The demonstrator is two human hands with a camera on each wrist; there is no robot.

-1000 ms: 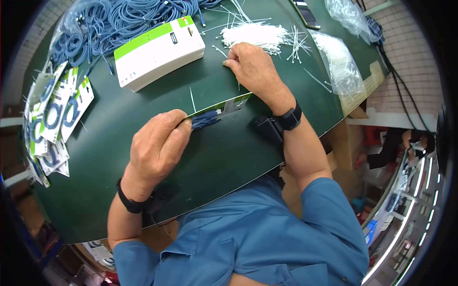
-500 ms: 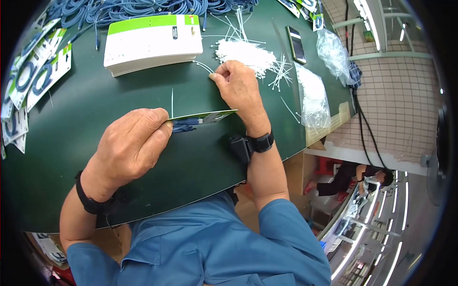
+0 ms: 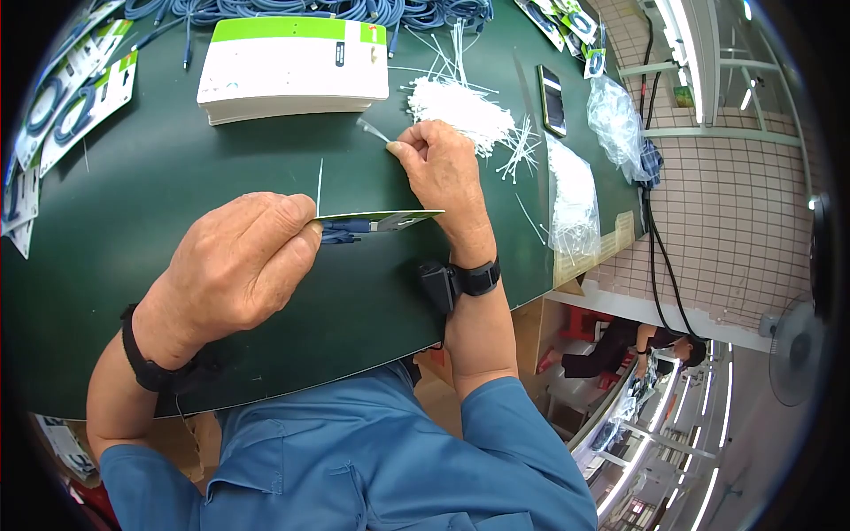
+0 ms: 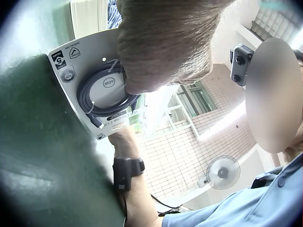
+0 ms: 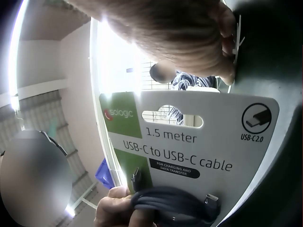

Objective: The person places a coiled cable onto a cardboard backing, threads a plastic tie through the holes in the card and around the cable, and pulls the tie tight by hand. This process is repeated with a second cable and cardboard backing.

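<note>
The left hand (image 3: 243,261) pinches a card (image 3: 381,215) at one end, thumb and fingers over a coiled dark blue cable (image 3: 341,232) on its face. A white tie (image 3: 320,181) sticks up past the card near the fingertips. In the left wrist view, small ties cross the coiled cable (image 4: 85,94). The right wrist view shows the printed card (image 5: 213,132) with its hanging slot. Beyond the card's far end, the right hand (image 3: 447,173) pinches thin white ties (image 3: 374,131) between thumb and fingers, beside the pile of ties.
A stack of cards (image 3: 283,66) stands at the back, with blue cables (image 3: 310,9) behind. Carded cables (image 3: 88,115) lie at left. At right are a white tie pile (image 3: 456,111), a phone (image 3: 552,99) and a plastic bag of ties (image 3: 573,199).
The head view has shifted. The right hand has drawn back slightly from the tie pile, and the ties at its fingertips now show raised. The left hand keeps its hold on the card.
</note>
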